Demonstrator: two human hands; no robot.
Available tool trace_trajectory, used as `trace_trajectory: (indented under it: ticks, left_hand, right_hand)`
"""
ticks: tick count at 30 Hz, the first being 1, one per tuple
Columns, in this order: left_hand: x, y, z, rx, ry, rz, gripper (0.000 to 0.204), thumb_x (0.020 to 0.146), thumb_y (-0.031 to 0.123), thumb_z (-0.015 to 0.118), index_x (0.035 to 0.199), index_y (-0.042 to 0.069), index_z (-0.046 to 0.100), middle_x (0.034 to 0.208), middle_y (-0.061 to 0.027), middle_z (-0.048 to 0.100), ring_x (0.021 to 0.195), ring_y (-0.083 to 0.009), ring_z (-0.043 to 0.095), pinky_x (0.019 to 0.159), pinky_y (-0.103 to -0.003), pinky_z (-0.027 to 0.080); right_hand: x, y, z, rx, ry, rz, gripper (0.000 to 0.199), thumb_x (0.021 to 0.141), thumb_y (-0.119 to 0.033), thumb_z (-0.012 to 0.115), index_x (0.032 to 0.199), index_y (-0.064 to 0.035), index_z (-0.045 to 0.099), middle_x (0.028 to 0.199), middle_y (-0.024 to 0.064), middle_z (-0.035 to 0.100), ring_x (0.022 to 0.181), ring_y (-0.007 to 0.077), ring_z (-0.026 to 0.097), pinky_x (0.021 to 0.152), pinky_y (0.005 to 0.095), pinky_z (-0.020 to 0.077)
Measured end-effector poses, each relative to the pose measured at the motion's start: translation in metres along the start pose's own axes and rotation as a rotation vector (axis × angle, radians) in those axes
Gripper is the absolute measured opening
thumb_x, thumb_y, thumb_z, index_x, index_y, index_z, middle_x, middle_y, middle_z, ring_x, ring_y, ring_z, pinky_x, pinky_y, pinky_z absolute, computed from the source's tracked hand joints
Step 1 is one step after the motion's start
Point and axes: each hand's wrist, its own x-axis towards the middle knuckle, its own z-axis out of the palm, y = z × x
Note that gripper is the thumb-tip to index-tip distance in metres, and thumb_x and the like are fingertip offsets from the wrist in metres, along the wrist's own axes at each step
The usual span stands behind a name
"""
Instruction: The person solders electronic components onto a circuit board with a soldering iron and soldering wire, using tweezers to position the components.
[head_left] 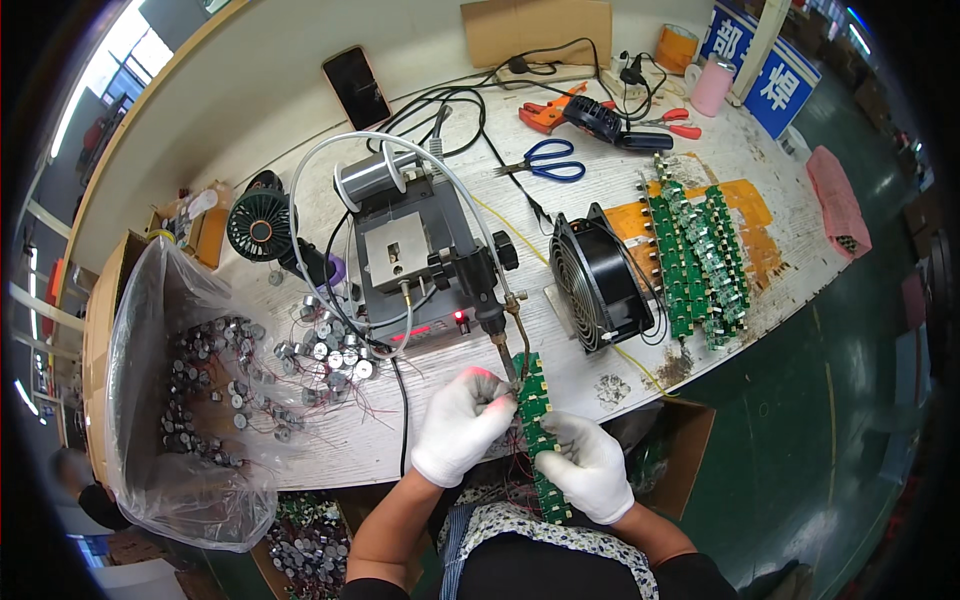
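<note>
Head view: left hand (pixel 462 425) fingers pinch beside the soldering tip (pixel 508 372); right hand (pixel 587 465) grips the green circuit strip (pixel 536 420).

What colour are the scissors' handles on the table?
Blue. The scissors show best in the head view, lying near the table's far side.

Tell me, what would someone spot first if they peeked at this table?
Probably the two white-gloved hands at the bottom middle: the left hand and right hand hold a green circuit strip up to the soldering tip. Just right of it stands a black fan, with more green boards piled beyond. On the left, a clear bag spills little round motors.
</note>
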Motion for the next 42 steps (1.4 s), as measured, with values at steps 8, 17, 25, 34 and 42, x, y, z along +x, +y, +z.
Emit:
trace_trajectory:
  ticks: [8,17,25,34,42]
  left_hand:
    - [-0.001,-0.004,-0.002,-0.042,0.006,0.018,0.010,0.084,0.004,0.059,0.089,-0.002,0.054,0.073,-0.0017,0.057,0.061,-0.0056,0.051,0.055,-0.021,0.042]
    - [-0.002,0.004,0.003,-0.021,0.044,0.026,0.010,0.084,0.005,0.061,0.087,-0.002,0.054,0.069,-0.0016,0.057,0.058,-0.0053,0.051,0.053,-0.021,0.042]
    - [-0.003,0.006,0.005,0.015,0.070,0.042,0.010,0.085,0.005,0.061,0.083,-0.002,0.055,0.068,-0.0008,0.058,0.058,-0.0039,0.050,0.052,-0.020,0.042]
    - [-0.002,-0.004,0.005,0.106,0.100,0.095,0.011,0.086,0.005,0.062,0.085,-0.003,0.055,0.067,-0.0021,0.059,0.057,-0.0044,0.052,0.051,-0.021,0.043]
    - [-0.002,-0.005,0.004,0.071,0.083,0.055,0.012,0.087,0.005,0.061,0.090,-0.005,0.054,0.072,-0.0037,0.060,0.058,-0.0061,0.054,0.053,-0.022,0.045]
  right_hand:
    - [0.002,-0.001,0.001,-0.031,-0.018,0.002,0.041,0.080,-0.001,0.066,0.119,0.0068,0.054,0.095,0.0087,0.066,0.073,0.0072,0.060,0.068,0.0225,0.0505]
    - [0.005,-0.011,0.002,0.130,-0.044,0.064,0.042,0.081,0.001,0.063,0.121,0.0088,0.051,0.098,0.0096,0.066,0.075,0.0079,0.061,0.069,0.0220,0.0502]
    - [0.002,-0.009,0.000,0.059,-0.029,0.004,0.041,0.081,0.002,0.064,0.119,0.0084,0.052,0.099,0.0102,0.066,0.076,0.0080,0.061,0.069,0.0222,0.0505]
    - [0.004,0.003,-0.001,0.003,-0.010,-0.040,0.040,0.079,0.000,0.066,0.117,0.0071,0.055,0.098,0.0101,0.066,0.075,0.0088,0.061,0.068,0.0238,0.0510]
    - [0.004,0.000,-0.001,0.002,-0.031,0.008,0.040,0.081,-0.002,0.065,0.119,0.0073,0.054,0.096,0.0089,0.066,0.075,0.0087,0.060,0.069,0.0234,0.0504]
